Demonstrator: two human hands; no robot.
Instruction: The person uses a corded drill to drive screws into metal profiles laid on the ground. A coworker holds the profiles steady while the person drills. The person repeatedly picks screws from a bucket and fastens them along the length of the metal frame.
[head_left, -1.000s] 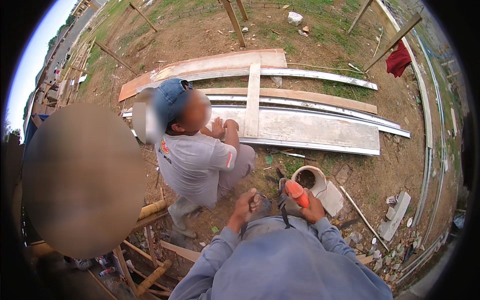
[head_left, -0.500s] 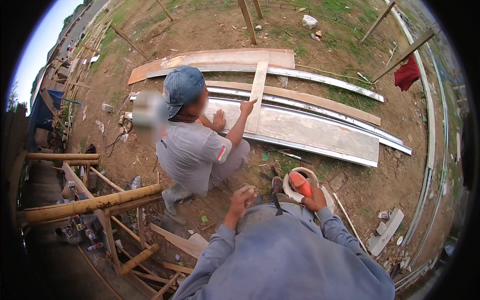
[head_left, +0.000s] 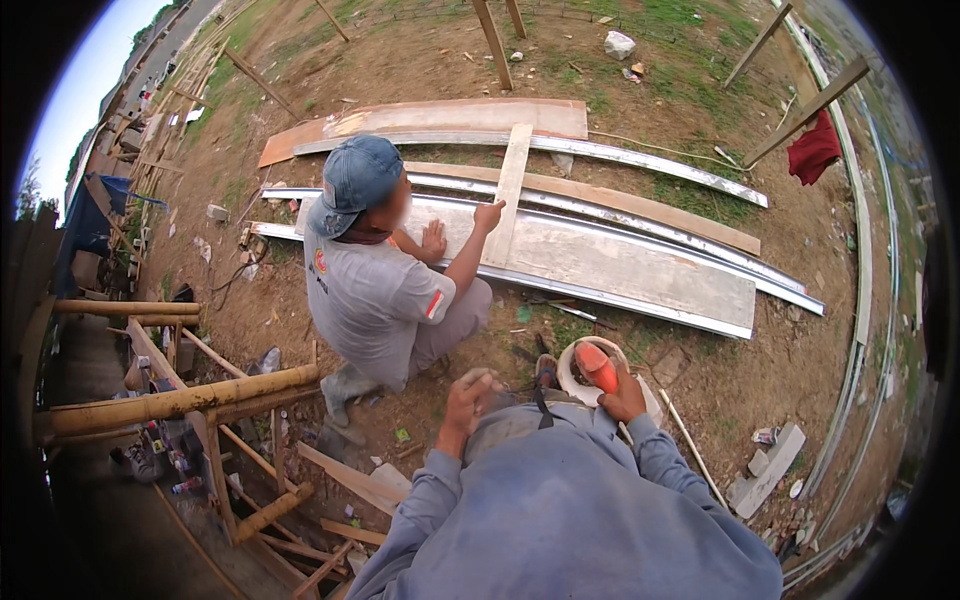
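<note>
My right hand (head_left: 627, 398) grips an orange-handled tool (head_left: 596, 366) in front of my waist, above a white round bucket (head_left: 572, 358) on the dirt. At my left hip my left hand (head_left: 468, 398) is curled into a fist; nothing shows in it. A black strap (head_left: 541, 401) runs between my hands. A co-worker in a blue cap (head_left: 357, 180) and grey shirt squats just ahead. One of the co-worker's hands lies flat on a long metal sheet (head_left: 640, 265), the other touches a wooden plank (head_left: 508, 190) laid across it.
More long metal strips and boards (head_left: 450, 118) lie on the bare ground beyond. A bamboo and timber frame (head_left: 180, 400) stands at my left. Wooden posts (head_left: 492, 40) rise at the back, a red cloth (head_left: 812, 150) hangs at the right, and concrete pieces (head_left: 765, 470) lie nearby.
The view has swung, so a blurred shape at the left is gone and the bamboo frame shows. The co-worker's hand reached onto the plank. My hands stay at my waist.
</note>
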